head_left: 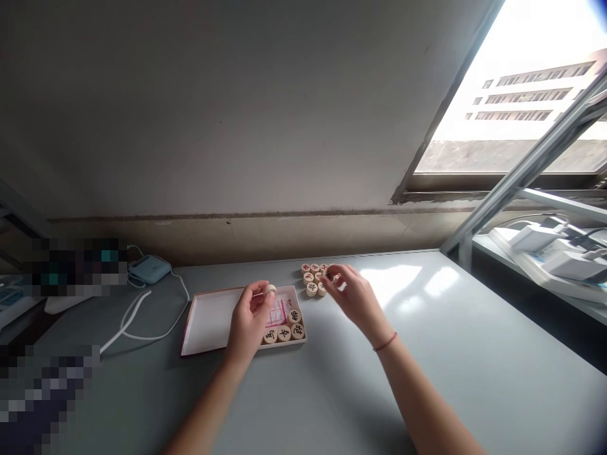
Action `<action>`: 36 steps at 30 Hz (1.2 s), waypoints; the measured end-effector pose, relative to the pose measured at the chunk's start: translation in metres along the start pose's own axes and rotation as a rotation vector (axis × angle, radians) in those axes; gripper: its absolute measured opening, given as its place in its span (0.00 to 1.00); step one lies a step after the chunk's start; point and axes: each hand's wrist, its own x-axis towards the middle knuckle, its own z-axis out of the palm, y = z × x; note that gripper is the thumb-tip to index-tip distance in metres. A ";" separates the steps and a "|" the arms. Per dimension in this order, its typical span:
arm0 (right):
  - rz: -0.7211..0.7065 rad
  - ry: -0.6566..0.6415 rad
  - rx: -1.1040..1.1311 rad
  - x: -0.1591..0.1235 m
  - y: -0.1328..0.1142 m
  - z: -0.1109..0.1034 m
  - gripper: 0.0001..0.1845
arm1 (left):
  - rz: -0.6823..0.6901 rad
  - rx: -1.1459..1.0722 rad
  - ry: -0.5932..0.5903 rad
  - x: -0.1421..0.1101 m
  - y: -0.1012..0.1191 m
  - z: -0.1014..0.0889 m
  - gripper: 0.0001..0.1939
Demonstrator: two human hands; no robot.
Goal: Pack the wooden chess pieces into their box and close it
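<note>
My left hand [250, 316] is closed on a round wooden Chinese chess piece [270, 289], pinched between thumb and fingers above the open box [305, 316]. Inside the box, several pieces with black characters, one of them a front-row chess piece [284, 333], lie along the near and right sides beside a pink-lined sheet [278, 313]. My right hand [353, 294] is closed with its fingertips on another chess piece [329, 275], partly hidden by the fingers. Just left of and behind that hand sits a group of red-marked chess pieces [308, 277], some hidden by it.
The white-lined lid [208, 322] lies left of the box. A blue device [149, 270] and a white cable [142, 337] are at the left. White adapters [545, 246] fill a shelf at the right, past a metal post [512, 183]. A wall backs the grey table [341, 392].
</note>
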 end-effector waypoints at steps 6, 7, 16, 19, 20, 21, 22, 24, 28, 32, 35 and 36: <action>0.291 -0.191 -0.233 0.001 0.031 -0.010 0.06 | -0.052 0.042 0.017 0.000 0.000 -0.001 0.16; 0.288 -0.221 -0.236 0.000 0.032 -0.008 0.05 | -0.057 0.047 0.011 0.000 0.000 -0.001 0.17; 0.102 -0.243 0.008 -0.003 0.000 -0.002 0.09 | 0.251 0.391 -0.129 -0.007 0.003 0.003 0.13; -0.023 -0.412 0.310 -0.012 -0.033 0.003 0.12 | 0.453 0.517 -0.181 -0.012 0.002 0.007 0.11; -0.035 -0.424 0.331 -0.016 -0.042 0.006 0.11 | 0.488 0.543 -0.197 -0.013 0.001 0.009 0.11; -0.039 -0.418 0.326 -0.018 -0.049 0.009 0.10 | 0.511 0.564 -0.208 -0.015 -0.001 0.010 0.12; -0.038 -0.407 0.308 -0.020 -0.054 0.011 0.09 | 0.526 0.582 -0.212 -0.015 -0.002 0.010 0.12; -0.035 -0.394 0.284 -0.021 -0.056 0.011 0.08 | 0.551 0.615 -0.209 -0.016 -0.003 0.010 0.12; 0.009 -0.328 0.191 -0.011 -0.030 -0.002 0.09 | 0.570 0.668 -0.222 -0.014 -0.004 0.008 0.14; 0.091 -0.267 -0.126 -0.002 0.007 -0.019 0.07 | 0.550 0.692 -0.255 -0.012 -0.004 0.007 0.13; 0.168 -0.274 -0.227 -0.001 0.023 -0.023 0.05 | 0.539 0.701 -0.266 -0.012 -0.004 0.006 0.12; 0.189 -0.265 -0.233 -0.001 0.026 -0.023 0.05 | 0.541 0.704 -0.267 -0.012 -0.004 0.006 0.12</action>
